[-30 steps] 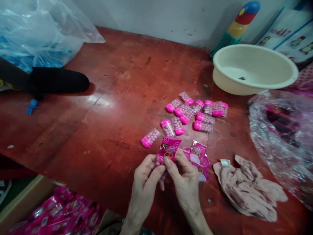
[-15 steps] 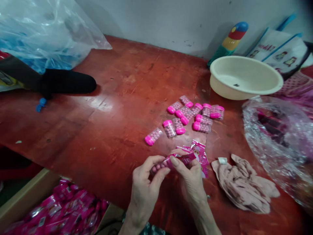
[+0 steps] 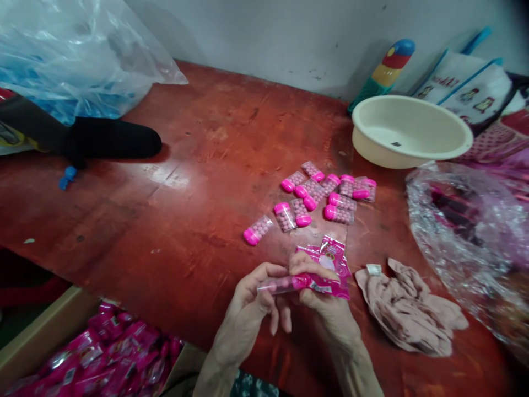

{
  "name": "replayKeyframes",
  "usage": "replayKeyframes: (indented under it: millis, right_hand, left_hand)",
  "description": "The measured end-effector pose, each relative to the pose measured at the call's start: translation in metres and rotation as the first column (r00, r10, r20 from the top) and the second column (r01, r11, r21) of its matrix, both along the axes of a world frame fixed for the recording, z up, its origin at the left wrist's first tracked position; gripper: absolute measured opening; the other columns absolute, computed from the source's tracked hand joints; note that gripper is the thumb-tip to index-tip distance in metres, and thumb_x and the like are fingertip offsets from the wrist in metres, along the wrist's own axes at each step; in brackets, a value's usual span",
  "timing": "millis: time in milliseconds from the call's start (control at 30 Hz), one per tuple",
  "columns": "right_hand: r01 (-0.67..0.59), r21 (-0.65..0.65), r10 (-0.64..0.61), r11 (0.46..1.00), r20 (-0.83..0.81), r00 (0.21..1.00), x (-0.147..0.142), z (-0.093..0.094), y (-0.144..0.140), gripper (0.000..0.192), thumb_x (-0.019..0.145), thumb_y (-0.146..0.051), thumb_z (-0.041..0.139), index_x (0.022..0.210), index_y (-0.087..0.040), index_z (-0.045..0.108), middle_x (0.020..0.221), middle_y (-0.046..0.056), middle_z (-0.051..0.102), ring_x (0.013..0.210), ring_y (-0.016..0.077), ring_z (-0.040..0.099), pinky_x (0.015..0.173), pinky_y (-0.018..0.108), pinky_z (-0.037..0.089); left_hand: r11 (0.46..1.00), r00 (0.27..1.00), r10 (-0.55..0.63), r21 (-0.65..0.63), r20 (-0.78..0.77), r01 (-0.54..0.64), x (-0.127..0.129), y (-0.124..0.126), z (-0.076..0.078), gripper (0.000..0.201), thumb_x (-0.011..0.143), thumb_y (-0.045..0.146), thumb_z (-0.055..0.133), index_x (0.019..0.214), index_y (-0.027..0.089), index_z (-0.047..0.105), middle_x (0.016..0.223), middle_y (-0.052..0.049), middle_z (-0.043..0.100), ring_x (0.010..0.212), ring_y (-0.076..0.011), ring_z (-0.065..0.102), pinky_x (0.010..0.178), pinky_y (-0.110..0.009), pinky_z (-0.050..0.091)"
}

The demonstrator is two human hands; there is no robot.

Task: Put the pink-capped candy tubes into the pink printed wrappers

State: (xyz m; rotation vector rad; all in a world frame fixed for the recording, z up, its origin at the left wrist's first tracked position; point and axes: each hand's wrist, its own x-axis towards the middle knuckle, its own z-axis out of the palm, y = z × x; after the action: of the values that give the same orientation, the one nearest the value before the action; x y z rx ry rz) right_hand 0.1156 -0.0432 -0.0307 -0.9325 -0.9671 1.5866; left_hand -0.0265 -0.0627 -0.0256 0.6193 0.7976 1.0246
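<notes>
My left hand (image 3: 242, 314) pinches the clear end of a small candy container (image 3: 276, 285) with pink balls inside, held level above the table. My right hand (image 3: 330, 317) is closed on a pink printed wrapper (image 3: 326, 285) that covers the container's other end, thumb below and fingers on top. Beneath and beyond my right hand lie flat pink wrappers (image 3: 333, 251). Farther up, several loose candy containers (image 3: 285, 216) with bright pink caps lie scattered on their sides.
On the red table (image 3: 198, 193) a pink cloth (image 3: 407, 314) lies right, near a crinkled clear plastic bag (image 3: 467, 220). A cream basin (image 3: 413, 157) stands behind. At lower left is a cardboard box (image 3: 45, 325) of pink packets. A black-sleeved object (image 3: 115, 138) extends from the left.
The container has been turned flatter, its wrapped end now swung toward me. My right fingers have shifted from the wrapper's near side to over its top. The view has moved slightly.
</notes>
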Motion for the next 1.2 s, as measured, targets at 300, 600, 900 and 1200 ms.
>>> replayKeyframes:
  millis: [300, 600, 900, 1200]
  right_hand:
    - [0.306, -0.058, -0.279, 0.95, 0.275, 0.92, 0.001, -0.013, 0.004, 0.041, 0.065, -0.028, 0.077, 0.103, -0.024, 0.062, 0.088, 0.002, 0.065, 0.079, 0.0184, 0.061, 0.074, 0.034, 0.05]
    - [0.034, 0.686, -0.61, 0.727, 0.622, 0.49, -0.012, 0.008, -0.01, 0.025, 0.082, -0.006, 0.057, 0.101, -0.02, 0.065, 0.082, 0.005, 0.071, 0.076, 0.0178, 0.066, 0.072, 0.032, 0.053]
    - [-0.219, 0.731, -0.652, 0.646, 0.678, 0.34, -0.006, -0.005, -0.007, 0.031, 0.089, -0.007, 0.043, 0.115, -0.014, 0.057, 0.095, 0.012, 0.071, 0.096, 0.0217, 0.065, 0.085, 0.04, 0.052]
    - [-0.251, 0.705, -0.623, 0.663, 0.706, 0.337, -0.006, -0.008, 0.0, 0.027, 0.089, -0.009, 0.044, 0.113, -0.015, 0.054, 0.087, 0.009, 0.07, 0.089, 0.0211, 0.065, 0.083, 0.039, 0.051]
  left_hand:
    - [0.949, 0.955, 0.284, -0.116, -0.083, -0.293, 0.014, 0.004, 0.021, 0.03, 0.077, 0.015, 0.062, 0.106, 0.017, 0.055, 0.075, 0.0, 0.061, 0.059, -0.0082, 0.057, 0.051, -0.017, 0.045]
    - [0.891, 0.815, 0.448, 0.109, -0.368, -0.441, 0.018, 0.0, 0.013, 0.035, 0.08, 0.017, 0.058, 0.114, 0.021, 0.051, 0.088, -0.001, 0.062, 0.068, -0.0099, 0.059, 0.062, -0.021, 0.05]
    - [0.892, 0.734, 0.44, 0.154, -0.518, -0.426, 0.029, -0.004, 0.02, 0.035, 0.083, 0.024, 0.055, 0.117, 0.021, 0.05, 0.106, -0.005, 0.061, 0.084, -0.0169, 0.061, 0.07, -0.026, 0.05]
    - [0.887, 0.668, 0.445, 0.191, -0.597, -0.42, 0.032, -0.001, 0.02, 0.036, 0.081, 0.026, 0.058, 0.117, 0.022, 0.052, 0.106, -0.004, 0.062, 0.089, -0.0162, 0.06, 0.077, -0.025, 0.048]
